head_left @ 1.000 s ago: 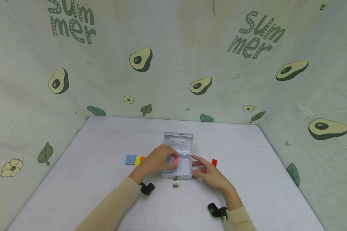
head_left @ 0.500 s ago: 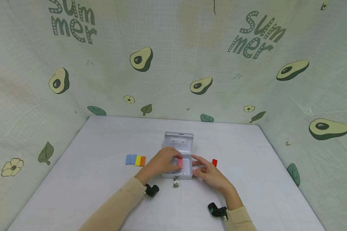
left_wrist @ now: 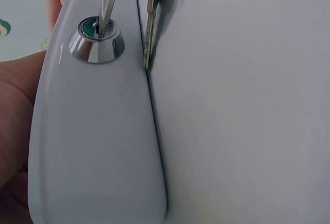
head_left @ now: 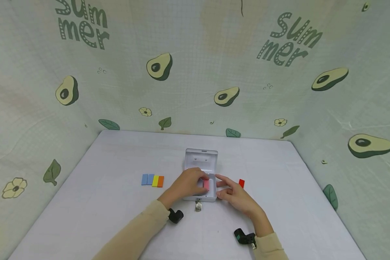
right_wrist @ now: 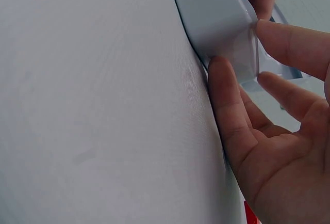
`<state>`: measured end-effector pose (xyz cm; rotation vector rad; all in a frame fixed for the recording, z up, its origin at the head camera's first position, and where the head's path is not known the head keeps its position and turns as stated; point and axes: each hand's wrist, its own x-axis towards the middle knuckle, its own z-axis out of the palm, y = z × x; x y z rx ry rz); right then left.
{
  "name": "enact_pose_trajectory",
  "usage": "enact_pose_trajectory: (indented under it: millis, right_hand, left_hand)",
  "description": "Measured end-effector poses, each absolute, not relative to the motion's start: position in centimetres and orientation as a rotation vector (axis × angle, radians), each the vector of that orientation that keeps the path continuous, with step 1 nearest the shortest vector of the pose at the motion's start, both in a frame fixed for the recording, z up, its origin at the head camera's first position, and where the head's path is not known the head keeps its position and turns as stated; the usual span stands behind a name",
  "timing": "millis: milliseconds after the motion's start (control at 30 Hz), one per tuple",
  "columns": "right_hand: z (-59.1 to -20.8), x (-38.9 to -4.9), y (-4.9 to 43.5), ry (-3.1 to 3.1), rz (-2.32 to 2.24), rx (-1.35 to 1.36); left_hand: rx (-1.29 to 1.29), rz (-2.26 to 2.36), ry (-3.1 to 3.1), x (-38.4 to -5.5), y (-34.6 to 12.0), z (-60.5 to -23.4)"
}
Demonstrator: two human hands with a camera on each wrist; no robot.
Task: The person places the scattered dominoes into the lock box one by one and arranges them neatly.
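Across the white tabletop [head_left: 68,206], the open box [head_left: 211,199] sits with its lid raised. The left hand [head_left: 189,183] reaches in over the near wall, thumb and fingers parted just enough to pinch the pink block. The right hand [head_left: 235,195] is at the right wall, fingers spread, touching it and gripping nothing. And the pink block [head_left: 206,185] is inside the walls, toward the right; whether it meets the bottom, I can't tell. Good technique, I'd say: light pinch, block square, box steadied from the right. Against half a second ago, left hand and block have shifted rightward; the right hand hasn't budged!
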<state>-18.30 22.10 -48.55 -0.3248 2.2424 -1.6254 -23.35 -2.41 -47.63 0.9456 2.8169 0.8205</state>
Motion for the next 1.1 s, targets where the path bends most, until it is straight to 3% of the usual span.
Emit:
enact_pose_trajectory:
  millis: [1100]
  right_hand:
    - [-48.4,-18.3,22.2,2.245,-1.61,-0.34]
  left_hand:
    - [0.905,0.7,2.937,-22.8,0.0,-48.0]
